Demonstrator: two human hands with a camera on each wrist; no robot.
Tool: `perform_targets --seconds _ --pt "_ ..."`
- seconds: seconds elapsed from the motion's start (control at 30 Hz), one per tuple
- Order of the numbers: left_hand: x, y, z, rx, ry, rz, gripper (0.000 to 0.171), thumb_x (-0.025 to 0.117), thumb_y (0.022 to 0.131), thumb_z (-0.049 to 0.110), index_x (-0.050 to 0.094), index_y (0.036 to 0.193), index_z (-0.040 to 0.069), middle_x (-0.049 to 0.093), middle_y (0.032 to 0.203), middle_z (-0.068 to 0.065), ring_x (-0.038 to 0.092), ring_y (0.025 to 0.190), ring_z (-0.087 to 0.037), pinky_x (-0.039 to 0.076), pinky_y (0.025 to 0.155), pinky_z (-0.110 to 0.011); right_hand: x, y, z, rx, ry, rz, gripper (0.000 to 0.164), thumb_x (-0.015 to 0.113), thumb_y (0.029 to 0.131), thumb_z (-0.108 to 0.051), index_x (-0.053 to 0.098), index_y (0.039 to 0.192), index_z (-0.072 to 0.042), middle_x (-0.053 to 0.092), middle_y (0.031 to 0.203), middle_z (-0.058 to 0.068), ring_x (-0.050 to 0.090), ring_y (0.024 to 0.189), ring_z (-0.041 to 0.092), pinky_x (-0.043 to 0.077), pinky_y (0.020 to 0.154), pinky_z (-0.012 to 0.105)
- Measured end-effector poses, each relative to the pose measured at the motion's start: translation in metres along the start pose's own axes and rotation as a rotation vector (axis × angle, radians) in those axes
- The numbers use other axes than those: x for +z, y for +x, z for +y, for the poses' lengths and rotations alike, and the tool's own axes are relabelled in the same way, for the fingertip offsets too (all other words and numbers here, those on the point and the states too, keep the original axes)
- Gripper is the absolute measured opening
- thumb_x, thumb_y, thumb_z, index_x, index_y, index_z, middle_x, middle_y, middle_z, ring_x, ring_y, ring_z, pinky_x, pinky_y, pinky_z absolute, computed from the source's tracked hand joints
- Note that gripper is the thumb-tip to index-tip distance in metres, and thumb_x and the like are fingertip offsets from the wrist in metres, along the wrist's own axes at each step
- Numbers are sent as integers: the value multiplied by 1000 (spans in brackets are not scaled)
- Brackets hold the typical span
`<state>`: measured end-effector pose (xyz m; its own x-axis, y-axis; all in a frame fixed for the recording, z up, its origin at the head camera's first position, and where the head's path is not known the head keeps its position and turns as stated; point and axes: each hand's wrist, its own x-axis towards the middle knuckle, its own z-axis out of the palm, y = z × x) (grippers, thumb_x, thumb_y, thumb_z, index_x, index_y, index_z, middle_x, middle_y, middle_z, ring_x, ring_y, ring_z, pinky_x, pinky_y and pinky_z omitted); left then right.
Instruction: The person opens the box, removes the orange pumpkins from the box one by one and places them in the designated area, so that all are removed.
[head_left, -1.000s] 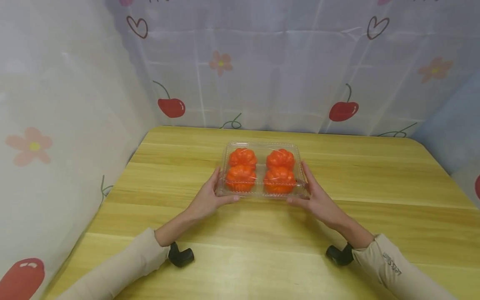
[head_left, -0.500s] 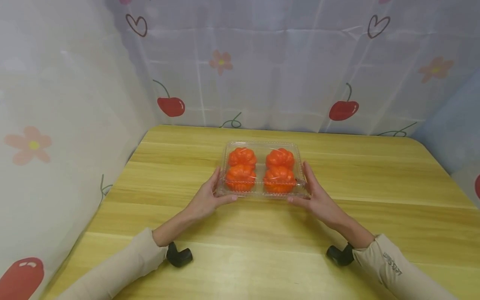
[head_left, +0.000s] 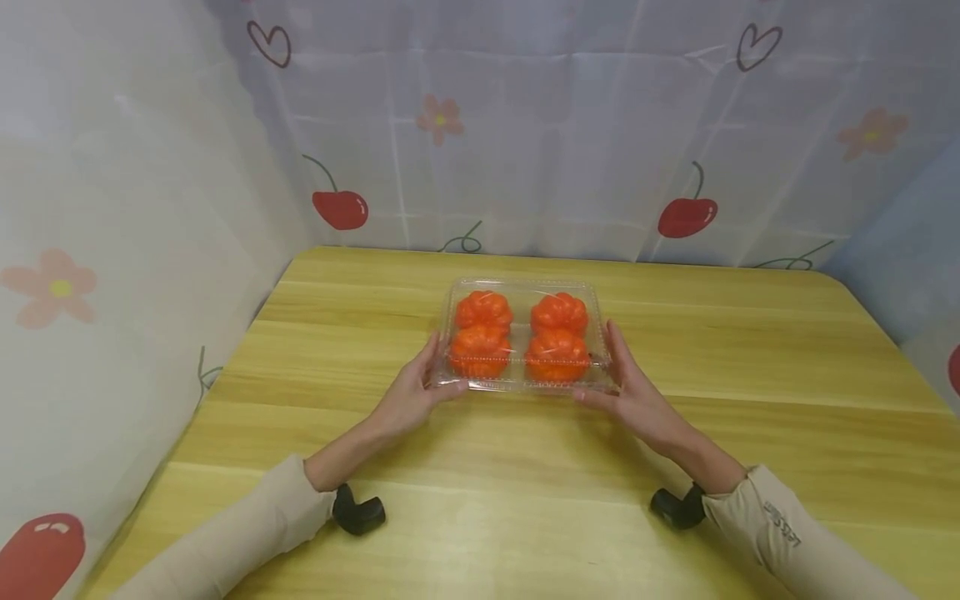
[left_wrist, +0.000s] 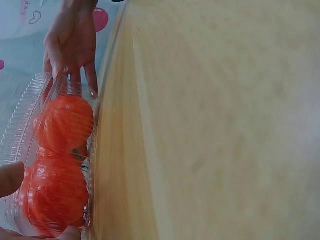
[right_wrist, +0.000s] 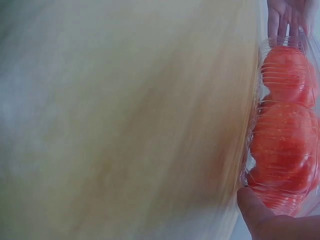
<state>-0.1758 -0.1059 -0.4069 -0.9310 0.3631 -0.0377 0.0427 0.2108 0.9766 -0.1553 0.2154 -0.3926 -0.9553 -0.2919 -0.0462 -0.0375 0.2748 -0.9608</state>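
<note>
A clear plastic clamshell box (head_left: 520, 385) with its lid down is held level between both hands in the head view. Inside sit several orange, ribbed pumpkin shapes (head_left: 558, 354), arranged in two columns. My left hand (head_left: 406, 398) grips the box's left side, thumb along the front edge and the other fingers at the side, partly hidden. On the opposite side my right hand (head_left: 647, 410) holds it the same way. The left wrist view shows the box (left_wrist: 22, 112) end-on, with the right hand (left_wrist: 75, 42) at its far end. Whether the box touches the table cannot be told.
A light wooden table (head_left: 517, 500) lies under the hands. Behind it hangs a pale curtain (head_left: 525, 150) printed with cherries, flowers and hearts, and similar sheets enclose both sides. A black wrist mount (head_left: 358, 510) sticks out near each beige sleeve (head_left: 247, 533).
The head view has tilted slightly, so the backdrop and table sit a little higher. My left thumb has slid slightly left along the box's front edge. Both hands keep holding the box.
</note>
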Motion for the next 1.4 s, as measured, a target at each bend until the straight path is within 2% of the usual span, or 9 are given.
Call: perform_targets --seconds 0.1,0.4,0.73,0.97,1.1,1.23,1.4 --pt "0 0 0 -3 -21 1 88 65 96 15 4 159 10 18 163 -3 16 148 -23 13 119 -44 0 0 0 4 0 4 111 72 91 -18 -17 156 -25 -10 165 4 8 148 38 20 111 65" --pt "1 -2 1 -8 -77 -20 82 57 99 11 0 158 4 10 164 -9 10 149 -23 9 120 -40 1 1 1 16 -3 8 112 72 91 -17 -19 156 -25 -10 164 6 6 148 39 18 111 66" --pt "-2 -2 3 5 -135 -56 81 53 98 6 -3 157 6 7 164 -5 6 149 -22 7 119 -40 2 -1 0 29 14 11 112 71 91 -18 -21 155 -23 -10 164 6 7 148 38 19 112 64" --pt "-1 -4 0 1 -141 -46 80 51 99 7 -3 158 7 3 164 -5 1 149 -21 4 119 -42 2 -1 0 34 7 17 113 72 91 -19 -21 155 -21 -9 164 7 9 148 37 19 113 62" --pt "-1 -5 -2 0 -169 -36 77 49 99 6 0 158 9 2 164 -4 3 149 -21 9 119 -40 2 0 -2 42 8 19 113 72 91 -18 -21 155 -20 -9 164 7 8 148 36 17 114 62" --pt "-1 -5 -2 -5 -200 -29 75 48 100 4 0 158 9 8 164 -5 10 149 -23 17 118 -39 1 0 -2 60 11 33 113 72 90 -16 -20 155 -19 -7 165 6 9 149 35 14 115 62" --pt "0 -5 -1 -12 -191 -2 77 51 99 4 3 159 8 14 163 -6 17 148 -25 22 117 -40 0 0 -3 72 11 52 113 73 89 -16 -18 156 -18 1 165 8 12 148 35 12 114 64"
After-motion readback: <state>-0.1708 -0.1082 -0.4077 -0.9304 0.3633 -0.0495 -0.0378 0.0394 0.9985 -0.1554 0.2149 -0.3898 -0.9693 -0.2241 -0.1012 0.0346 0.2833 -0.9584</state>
